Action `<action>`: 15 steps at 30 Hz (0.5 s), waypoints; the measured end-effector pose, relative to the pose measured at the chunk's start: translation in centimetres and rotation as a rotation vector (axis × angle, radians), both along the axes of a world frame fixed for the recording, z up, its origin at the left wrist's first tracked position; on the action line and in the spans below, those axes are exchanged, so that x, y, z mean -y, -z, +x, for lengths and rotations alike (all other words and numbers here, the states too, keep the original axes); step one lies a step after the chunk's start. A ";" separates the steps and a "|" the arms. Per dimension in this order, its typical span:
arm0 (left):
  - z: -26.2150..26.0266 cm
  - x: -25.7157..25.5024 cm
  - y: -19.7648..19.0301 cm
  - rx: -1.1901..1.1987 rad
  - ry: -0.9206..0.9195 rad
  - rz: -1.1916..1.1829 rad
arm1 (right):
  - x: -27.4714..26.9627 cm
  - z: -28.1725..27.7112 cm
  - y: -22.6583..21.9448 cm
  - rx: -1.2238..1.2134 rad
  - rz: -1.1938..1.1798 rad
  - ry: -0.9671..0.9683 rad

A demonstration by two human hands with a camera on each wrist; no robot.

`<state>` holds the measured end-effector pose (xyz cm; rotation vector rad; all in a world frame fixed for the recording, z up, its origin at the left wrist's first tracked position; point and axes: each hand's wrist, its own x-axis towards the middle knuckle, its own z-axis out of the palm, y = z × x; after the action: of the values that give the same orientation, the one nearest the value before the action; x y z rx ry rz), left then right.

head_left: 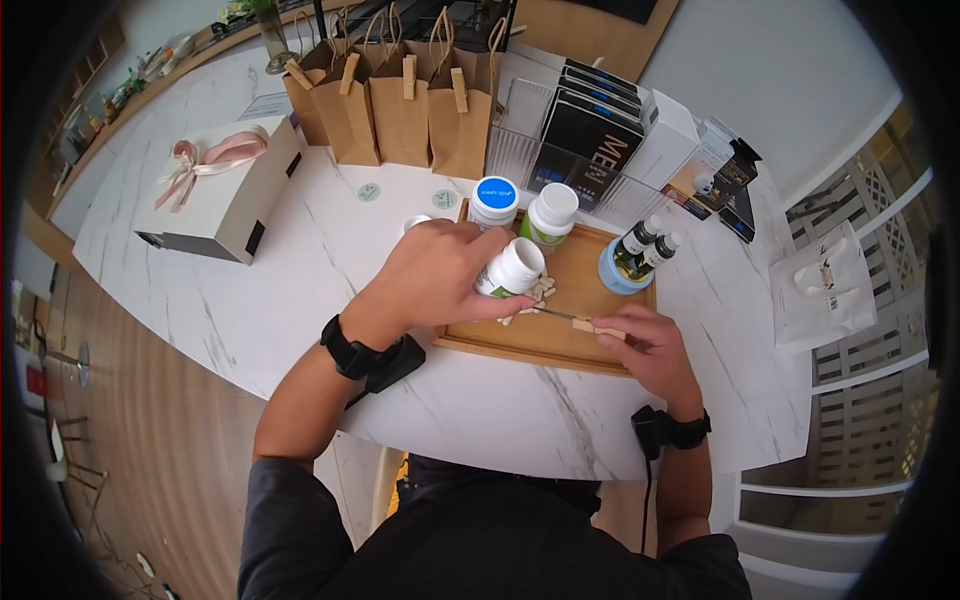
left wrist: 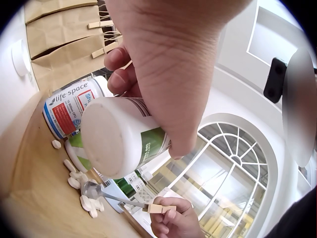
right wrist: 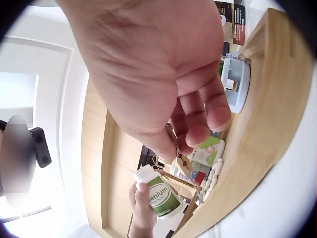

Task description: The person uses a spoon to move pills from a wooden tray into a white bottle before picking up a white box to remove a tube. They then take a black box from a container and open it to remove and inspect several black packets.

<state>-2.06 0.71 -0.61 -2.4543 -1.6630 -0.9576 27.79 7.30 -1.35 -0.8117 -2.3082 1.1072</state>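
My left hand (head_left: 415,275) holds an uncapped white pill bottle (head_left: 517,266), tilted, over a wooden tray (head_left: 585,275). In the right wrist view its green label reads selenium. My right hand (head_left: 652,352) pinches the wooden handle (left wrist: 161,209) of a small metal spoon (left wrist: 124,200). The spoon's bowl lies among several pale capsules (left wrist: 90,204) on the tray, just beneath the bottle. Behind the left hand stand a blue-topped white jar (head_left: 495,201) and a capped white bottle (head_left: 552,215) with a green label. A round white cap (left wrist: 21,58) lies left of the tray.
On the tray's right side, a light blue holder (head_left: 624,279) carries two small dark bottles (head_left: 637,240). Brown paper bags (head_left: 400,115) and a clear rack (head_left: 515,140) of black boxes line the back. A white gift box (head_left: 215,185) sits left; a white pouch (head_left: 825,290) lies right.
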 end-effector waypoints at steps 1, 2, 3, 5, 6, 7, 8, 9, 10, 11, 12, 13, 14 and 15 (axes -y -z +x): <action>0.0 0.0 0.0 0.001 0.000 0.000 | 0.1 -0.1 0.0 0.018 0.026 -0.016; 0.1 0.0 0.0 0.000 -0.003 0.003 | 0.1 -0.2 0.0 0.018 0.026 -0.016; 0.1 0.0 0.0 0.000 -0.005 0.006 | 0.2 -0.2 -0.1 0.017 0.017 -0.027; 0.2 0.1 -0.1 0.000 -0.005 0.007 | 0.2 -0.2 -0.4 0.017 0.008 -0.039; 0.2 0.1 -0.1 -0.001 -0.004 0.008 | 0.2 -0.1 -0.6 0.020 -0.021 -0.047; 0.1 0.1 -0.2 0.000 -0.004 0.006 | 0.2 0.0 -0.7 0.024 -0.051 -0.055; 0.1 0.1 -0.2 0.001 -0.001 0.008 | 0.1 0.2 -0.5 0.025 -0.052 -0.055; 0.2 0.1 -0.2 0.001 0.001 0.009 | 0.0 0.4 -0.2 0.017 -0.100 -0.060; 0.2 0.1 -0.2 0.002 0.003 0.007 | -0.1 0.7 0.0 0.009 -0.147 -0.065; 0.2 0.1 -0.2 0.001 0.003 0.005 | -0.1 0.8 0.1 0.010 -0.148 -0.064; 0.2 0.2 -0.2 0.000 0.003 0.003 | -0.2 1.0 0.1 -0.004 -0.214 -0.042; 0.2 0.2 -0.2 0.001 0.004 0.003 | -0.2 1.2 0.1 -0.019 -0.279 -0.020; 0.2 0.2 -0.2 0.002 0.002 0.004 | -0.3 1.4 0.1 -0.018 -0.280 -0.019; 0.2 0.2 -0.2 0.002 0.000 0.006 | -0.5 1.7 0.1 -0.004 -0.339 0.005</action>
<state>-1.85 0.52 -0.40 -2.4508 -1.6579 -0.9644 29.46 7.78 -1.47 -0.9337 -2.1421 1.5213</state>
